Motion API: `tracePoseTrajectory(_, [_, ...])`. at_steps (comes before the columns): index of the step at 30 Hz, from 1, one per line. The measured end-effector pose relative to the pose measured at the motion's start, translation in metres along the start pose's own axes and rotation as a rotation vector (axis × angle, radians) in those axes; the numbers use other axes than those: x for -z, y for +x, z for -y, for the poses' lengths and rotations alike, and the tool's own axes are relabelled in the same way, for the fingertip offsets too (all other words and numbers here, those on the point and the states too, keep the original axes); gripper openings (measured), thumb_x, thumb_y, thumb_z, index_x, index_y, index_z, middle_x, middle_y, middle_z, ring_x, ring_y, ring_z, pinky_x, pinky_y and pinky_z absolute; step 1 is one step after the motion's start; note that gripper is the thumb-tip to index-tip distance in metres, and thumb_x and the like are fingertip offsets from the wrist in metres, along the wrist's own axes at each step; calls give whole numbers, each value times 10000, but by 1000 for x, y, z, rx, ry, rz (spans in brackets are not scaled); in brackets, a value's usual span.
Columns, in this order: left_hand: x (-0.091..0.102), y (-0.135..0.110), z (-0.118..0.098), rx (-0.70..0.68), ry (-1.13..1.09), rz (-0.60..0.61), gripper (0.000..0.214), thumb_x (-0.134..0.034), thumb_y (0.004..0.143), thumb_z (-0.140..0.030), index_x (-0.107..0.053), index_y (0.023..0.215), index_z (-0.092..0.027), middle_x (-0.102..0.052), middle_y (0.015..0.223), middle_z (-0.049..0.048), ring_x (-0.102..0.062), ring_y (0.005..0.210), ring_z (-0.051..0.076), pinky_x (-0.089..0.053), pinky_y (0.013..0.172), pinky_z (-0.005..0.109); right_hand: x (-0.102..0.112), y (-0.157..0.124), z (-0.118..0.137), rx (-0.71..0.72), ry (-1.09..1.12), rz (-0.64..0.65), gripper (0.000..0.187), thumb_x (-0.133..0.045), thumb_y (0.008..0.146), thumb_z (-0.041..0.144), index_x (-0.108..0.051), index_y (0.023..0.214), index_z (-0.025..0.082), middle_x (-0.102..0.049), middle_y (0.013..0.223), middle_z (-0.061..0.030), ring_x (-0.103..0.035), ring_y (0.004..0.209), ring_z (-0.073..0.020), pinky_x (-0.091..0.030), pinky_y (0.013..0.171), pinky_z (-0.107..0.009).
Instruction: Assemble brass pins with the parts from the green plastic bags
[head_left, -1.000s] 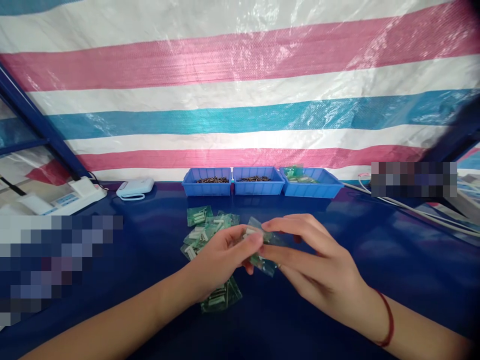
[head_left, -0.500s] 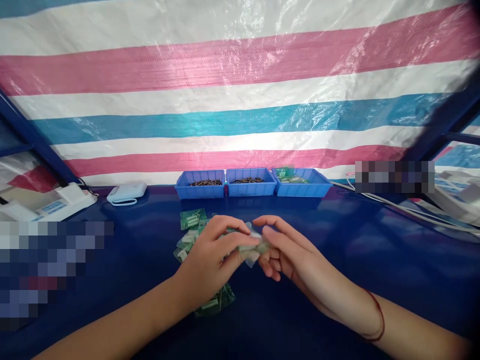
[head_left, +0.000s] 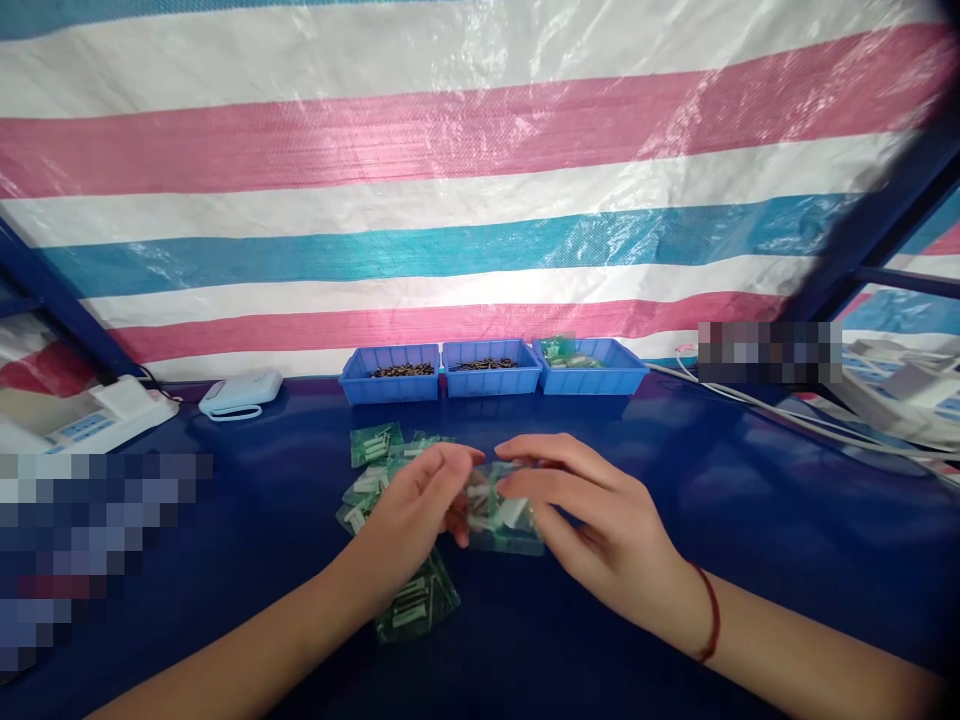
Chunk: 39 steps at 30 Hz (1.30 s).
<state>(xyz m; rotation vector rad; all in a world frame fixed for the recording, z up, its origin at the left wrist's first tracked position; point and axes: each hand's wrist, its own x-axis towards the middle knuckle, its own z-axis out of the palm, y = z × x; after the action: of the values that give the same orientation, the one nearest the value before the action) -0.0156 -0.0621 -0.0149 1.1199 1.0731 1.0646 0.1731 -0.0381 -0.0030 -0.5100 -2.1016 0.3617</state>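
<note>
Between my hands is a small clear green-tinted plastic bag [head_left: 504, 530] with pale pieces and what look like screws inside. My left hand [head_left: 420, 505] is closed at the bag's left edge, its fingertips partly hidden behind the thumb. On the other side my right hand [head_left: 600, 510] has its fingers and thumb curved round the bag's right part. Similar filled bags lie to the left in a loose pile [head_left: 367, 485], partly covered by my left hand. Another filled bag [head_left: 412, 600] lies nearer me, below my left wrist.
At the back stand three blue bins: the left bin [head_left: 390, 390] and middle bin [head_left: 491, 382] hold small metal parts, the right bin [head_left: 592, 382] holds green bags. A pale blue case [head_left: 240, 393] and a power strip [head_left: 105, 420] sit at left. White cables [head_left: 735, 397] run along the right.
The bag has turned and spread flatter, showing more of its face. My right hand has rolled over it, knuckles up, and my left thumb has come up. The view has shifted slightly.
</note>
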Motion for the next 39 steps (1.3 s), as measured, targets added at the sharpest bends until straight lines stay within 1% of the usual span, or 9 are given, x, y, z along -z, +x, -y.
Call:
tracePoseTrajectory(3, [1,-2,-2,-109,80,-96,297,-667,822,-426,-614,1012,-203,-602,819,-8,-550,729,113,-433,631,213,1,2,3,-34,27,27,329,-462,870,45,-672,1038,235,-560,1090,-87,-594,882,-162,-512,715,-299])
tracePoseTrajectory(10, [3,-2,-4,-210,257,-167,302,-625,858,-404,-580,1100,-230,-590,815,-19,-564,741,116,-454,657,219,-5,3,7,-256,200,179,158,-512,895,146,-628,982,211,-661,818,-8,-583,657,-116,-490,592,-234])
tracePoseTrajectory(15, [0,-2,2,-216,211,-208,422,-507,922,-442,-438,1309,-288,-596,1114,33,-594,895,147,-510,748,275,11,15,-27,-340,87,-255,92,-547,900,245,-610,958,213,-636,818,-9,-598,658,-115,-488,583,-230])
tracePoseTrajectory(18, [0,-5,3,-214,273,-173,397,-494,927,-446,-457,1291,-290,-593,1123,39,-588,921,164,-510,750,286,29,24,-66,-469,99,-457,280,-573,875,338,-531,1125,219,-623,945,-44,-632,700,-144,-499,537,-241])
tracePoseTrajectory(21, [2,-7,0,-207,419,-144,342,-466,939,-428,-493,1249,-286,-598,1100,41,-591,895,173,-510,729,301,39,23,-96,-740,85,-288,521,-600,834,372,-407,1294,221,-592,1042,-80,-641,675,-160,-478,468,-247])
tracePoseTrajectory(23, [8,-6,-3,-269,655,-111,289,-448,947,-385,-555,1188,-267,-609,1099,51,-585,943,199,-502,783,345,35,17,-104,-831,17,-160,514,-584,832,364,-408,1286,199,-600,992,-70,-619,620,-144,-476,486,-259])
tracePoseTrajectory(29, [32,7,-1,-465,1383,5,337,-590,864,-438,-666,1104,-214,-604,1230,91,-453,1190,346,-342,985,560,7,5,-69,-595,-39,206,294,-507,875,285,-484,1162,223,-629,911,-18,-595,645,-130,-481,592,-270])
tracePoseTrajectory(33, [36,9,2,-454,1427,67,270,-591,877,-421,-667,1063,-241,-627,1221,50,-426,1244,332,-339,991,543,-1,5,-42,-455,-53,361,229,-489,888,227,-523,1114,229,-644,865,2,-571,638,-123,-451,590,-258])
tracePoseTrajectory(39, [30,6,2,-507,1366,71,131,-624,869,-301,-628,970,-219,-690,1040,22,-472,1224,303,-205,1068,578,-4,4,-27,-431,-35,398,212,-487,901,214,-563,1098,224,-650,863,0,-555,630,-117,-433,595,-257])
